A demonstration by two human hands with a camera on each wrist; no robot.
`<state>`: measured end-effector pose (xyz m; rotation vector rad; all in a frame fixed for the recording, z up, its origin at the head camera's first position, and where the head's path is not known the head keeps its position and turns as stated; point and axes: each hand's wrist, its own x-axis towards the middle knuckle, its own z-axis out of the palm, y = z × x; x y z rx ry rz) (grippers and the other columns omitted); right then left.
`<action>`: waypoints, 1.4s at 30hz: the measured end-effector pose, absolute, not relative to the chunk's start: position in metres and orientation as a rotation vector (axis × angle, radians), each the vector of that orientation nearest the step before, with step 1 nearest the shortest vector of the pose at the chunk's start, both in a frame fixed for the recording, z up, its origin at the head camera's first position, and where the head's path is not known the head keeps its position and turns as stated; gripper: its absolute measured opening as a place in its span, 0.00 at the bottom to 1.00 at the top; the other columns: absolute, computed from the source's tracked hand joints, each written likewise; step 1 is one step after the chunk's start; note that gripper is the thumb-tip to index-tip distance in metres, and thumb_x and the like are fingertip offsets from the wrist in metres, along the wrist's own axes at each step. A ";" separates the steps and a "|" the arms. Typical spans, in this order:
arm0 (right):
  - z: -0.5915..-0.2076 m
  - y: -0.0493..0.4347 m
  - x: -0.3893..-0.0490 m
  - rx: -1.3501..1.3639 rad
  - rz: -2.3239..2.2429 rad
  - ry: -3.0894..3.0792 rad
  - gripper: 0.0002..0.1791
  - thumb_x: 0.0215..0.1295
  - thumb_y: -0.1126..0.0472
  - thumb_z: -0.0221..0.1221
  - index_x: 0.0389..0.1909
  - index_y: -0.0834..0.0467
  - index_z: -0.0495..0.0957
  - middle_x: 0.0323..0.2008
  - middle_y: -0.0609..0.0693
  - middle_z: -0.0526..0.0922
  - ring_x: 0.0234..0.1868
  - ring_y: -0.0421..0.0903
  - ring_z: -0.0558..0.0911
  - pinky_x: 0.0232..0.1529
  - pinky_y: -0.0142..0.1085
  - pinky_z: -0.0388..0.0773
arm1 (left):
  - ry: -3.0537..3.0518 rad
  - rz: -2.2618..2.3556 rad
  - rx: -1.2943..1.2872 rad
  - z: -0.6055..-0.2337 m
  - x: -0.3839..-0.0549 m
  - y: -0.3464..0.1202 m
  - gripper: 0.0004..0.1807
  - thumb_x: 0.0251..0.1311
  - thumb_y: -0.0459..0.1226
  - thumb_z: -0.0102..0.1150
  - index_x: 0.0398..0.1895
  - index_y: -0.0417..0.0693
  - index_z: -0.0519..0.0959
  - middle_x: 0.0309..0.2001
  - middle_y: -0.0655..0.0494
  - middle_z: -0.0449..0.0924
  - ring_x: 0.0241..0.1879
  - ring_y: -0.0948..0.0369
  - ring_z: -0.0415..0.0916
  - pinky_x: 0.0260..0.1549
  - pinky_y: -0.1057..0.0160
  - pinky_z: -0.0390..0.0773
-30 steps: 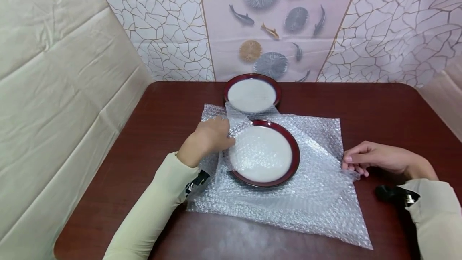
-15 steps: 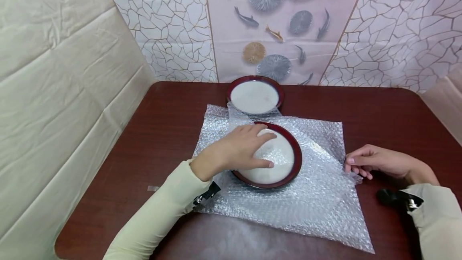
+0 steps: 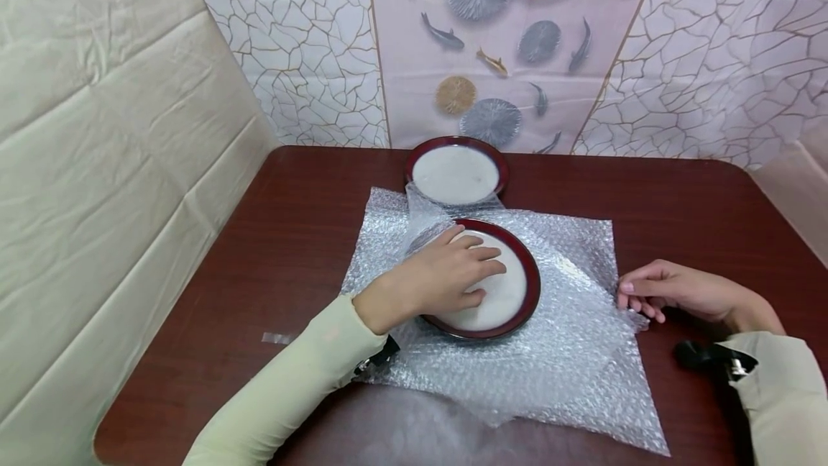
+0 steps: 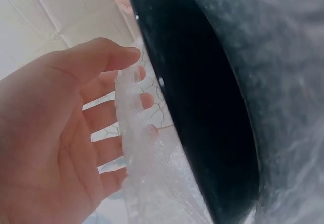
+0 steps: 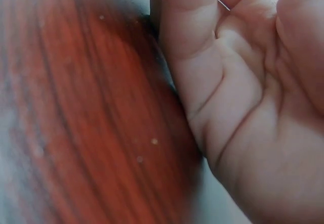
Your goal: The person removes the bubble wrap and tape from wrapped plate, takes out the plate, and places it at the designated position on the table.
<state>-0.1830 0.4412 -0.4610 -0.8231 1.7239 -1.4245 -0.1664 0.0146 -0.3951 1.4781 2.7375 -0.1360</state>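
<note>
In the head view a round plate (image 3: 514, 286) with a dark red rim and white centre lies on a sheet of bubble wrap (image 3: 550, 365). A flap of the wrap is folded over the plate's left part. My left hand (image 3: 446, 279) lies over that flap and the plate, fingers spread. The left wrist view shows the wrap (image 4: 152, 178) between my hand (image 4: 55, 133) and the plate's dark underside (image 4: 202, 92). At the wrap's right edge my right hand (image 3: 692, 293) rests sideways with loosely bent fingers, thumb close to the index finger.
Behind the wrap stands a second red-rimmed plate (image 3: 456, 172), its front edge overlapped by the wrap. A small strip of clear tape (image 3: 277, 338) is on the dark red wooden table (image 3: 259, 265) at left. Patterned cloth walls (image 3: 310, 56) close off the back.
My left hand has moved right from the wrap's left side onto the plate, and its fingers have settled lower over it. A wrap corner now pokes past the front edge. The right hand stays put.
</note>
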 end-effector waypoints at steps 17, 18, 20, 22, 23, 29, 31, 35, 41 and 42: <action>-0.460 0.435 -0.187 -0.792 -1.418 1.729 0.23 0.83 0.76 0.35 0.47 0.70 0.83 0.31 0.50 0.83 0.27 0.45 0.78 0.26 0.32 0.81 | 2.823 -0.094 1.231 -0.355 -0.166 -0.023 0.21 0.71 0.42 0.62 0.65 0.57 0.81 0.64 0.57 0.80 0.66 0.55 0.75 0.68 0.51 0.72; -0.460 0.435 -0.187 -0.785 -1.417 1.731 0.23 0.83 0.76 0.35 0.47 0.70 0.83 0.32 0.49 0.84 0.27 0.44 0.78 0.26 0.31 0.81 | 2.827 -0.089 1.200 -0.352 -0.166 -0.026 0.21 0.71 0.41 0.62 0.65 0.57 0.81 0.64 0.57 0.80 0.66 0.55 0.75 0.68 0.50 0.72; -0.459 0.435 -0.186 -0.773 -1.414 1.734 0.23 0.83 0.75 0.35 0.47 0.71 0.83 0.32 0.46 0.84 0.27 0.43 0.79 0.26 0.31 0.81 | 2.828 -0.080 1.135 -0.347 -0.166 -0.031 0.21 0.70 0.41 0.63 0.66 0.56 0.81 0.64 0.56 0.79 0.66 0.55 0.75 0.67 0.50 0.73; -0.459 0.436 -0.186 -0.764 -1.411 1.738 0.23 0.83 0.75 0.35 0.47 0.71 0.83 0.32 0.46 0.84 0.27 0.41 0.80 0.26 0.31 0.81 | 2.825 -0.084 1.078 -0.343 -0.167 -0.036 0.21 0.70 0.41 0.63 0.65 0.55 0.81 0.63 0.56 0.80 0.65 0.54 0.75 0.66 0.49 0.74; -0.459 0.436 -0.185 -0.762 -1.409 1.740 0.23 0.83 0.75 0.36 0.47 0.71 0.83 0.32 0.46 0.84 0.27 0.41 0.80 0.26 0.32 0.81 | 2.822 -0.090 1.045 -0.341 -0.167 -0.038 0.21 0.70 0.40 0.63 0.65 0.54 0.81 0.62 0.55 0.80 0.64 0.54 0.76 0.65 0.49 0.74; -0.458 0.435 -0.183 -0.741 -1.405 1.746 0.23 0.84 0.74 0.36 0.46 0.70 0.82 0.32 0.46 0.84 0.28 0.38 0.80 0.26 0.31 0.81 | 2.813 -0.091 0.898 -0.331 -0.169 -0.054 0.21 0.70 0.41 0.64 0.64 0.49 0.79 0.57 0.52 0.80 0.57 0.53 0.79 0.57 0.49 0.79; -0.458 0.435 -0.182 -0.732 -1.405 1.746 0.23 0.84 0.74 0.36 0.47 0.71 0.82 0.33 0.43 0.84 0.30 0.36 0.81 0.27 0.31 0.81 | 2.797 -0.061 0.839 -0.328 -0.170 -0.060 0.21 0.70 0.41 0.66 0.64 0.49 0.79 0.57 0.51 0.80 0.55 0.53 0.79 0.54 0.50 0.81; -0.458 0.436 -0.181 -0.736 -1.404 1.750 0.23 0.84 0.74 0.36 0.47 0.71 0.82 0.33 0.43 0.85 0.28 0.40 0.80 0.27 0.31 0.81 | 2.745 0.012 0.685 -0.325 -0.172 -0.069 0.25 0.69 0.44 0.67 0.66 0.49 0.78 0.60 0.50 0.79 0.52 0.54 0.78 0.52 0.51 0.82; -0.460 0.437 -0.182 -0.767 -1.405 1.758 0.23 0.83 0.75 0.35 0.47 0.70 0.82 0.31 0.50 0.83 0.26 0.49 0.76 0.25 0.32 0.81 | 2.731 0.059 0.539 -0.324 -0.177 -0.081 0.31 0.69 0.53 0.66 0.70 0.49 0.76 0.64 0.50 0.79 0.58 0.53 0.78 0.57 0.48 0.80; -0.460 0.438 -0.182 -0.772 -1.407 1.755 0.23 0.83 0.75 0.35 0.47 0.70 0.82 0.30 0.52 0.82 0.25 0.50 0.75 0.25 0.32 0.81 | 2.731 0.068 0.512 -0.325 -0.179 -0.083 0.32 0.69 0.53 0.66 0.70 0.49 0.76 0.64 0.50 0.80 0.59 0.53 0.78 0.58 0.48 0.80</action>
